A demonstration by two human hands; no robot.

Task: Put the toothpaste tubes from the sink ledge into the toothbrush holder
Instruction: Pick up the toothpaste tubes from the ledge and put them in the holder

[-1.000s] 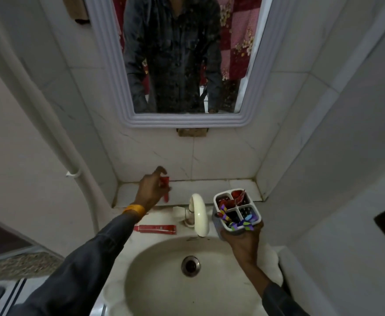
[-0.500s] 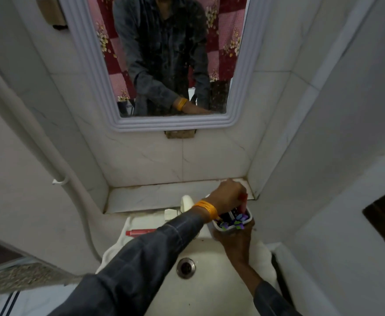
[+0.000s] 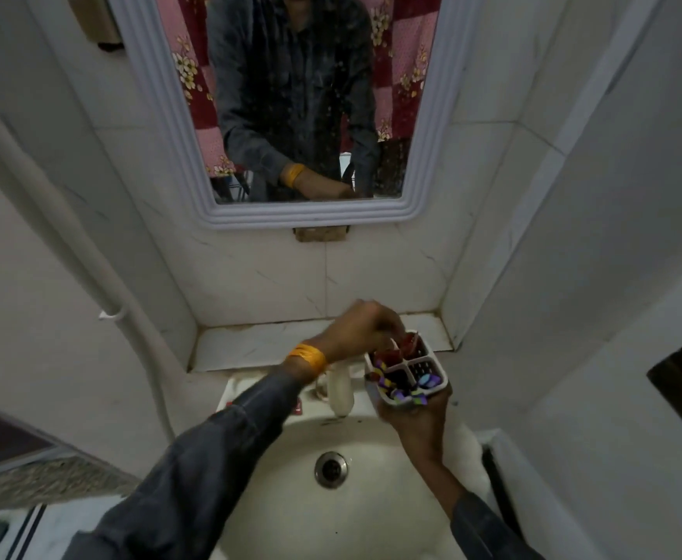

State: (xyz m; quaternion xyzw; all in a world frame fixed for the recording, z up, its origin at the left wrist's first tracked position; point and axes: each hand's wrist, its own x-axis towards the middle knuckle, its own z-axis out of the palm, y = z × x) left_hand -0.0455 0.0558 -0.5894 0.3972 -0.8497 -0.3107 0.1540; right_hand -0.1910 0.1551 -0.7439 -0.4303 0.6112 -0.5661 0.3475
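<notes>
My right hand (image 3: pixel 416 422) grips a white four-compartment toothbrush holder (image 3: pixel 439 381) from below, above the sink's right rim. Colourful toothbrush heads fill its front compartments. My left hand (image 3: pixel 361 331), with an orange wristband, reaches across from the left. Its fingertips pinch a red toothpaste tube (image 3: pixel 406 342) that stands in the holder's back-left compartment beside other red tubes. Another red tube (image 3: pixel 298 406) lies on the sink rim, mostly hidden under my left forearm. The marble ledge (image 3: pixel 258 343) behind the sink is bare where I can see it.
A white faucet (image 3: pixel 339 389) stands between my hands, just left of the holder. The sink basin (image 3: pixel 283 499) with its metal drain (image 3: pixel 331 469) lies below. A framed mirror (image 3: pixel 157 99) hangs above, a white pipe (image 3: pixel 101 268) runs down the left wall, and tiled walls close in on both sides.
My left hand lifted a red tube off the ledge, carried it right and lowered it into the holder. The camera tilted and the holder shifted slightly right.
</notes>
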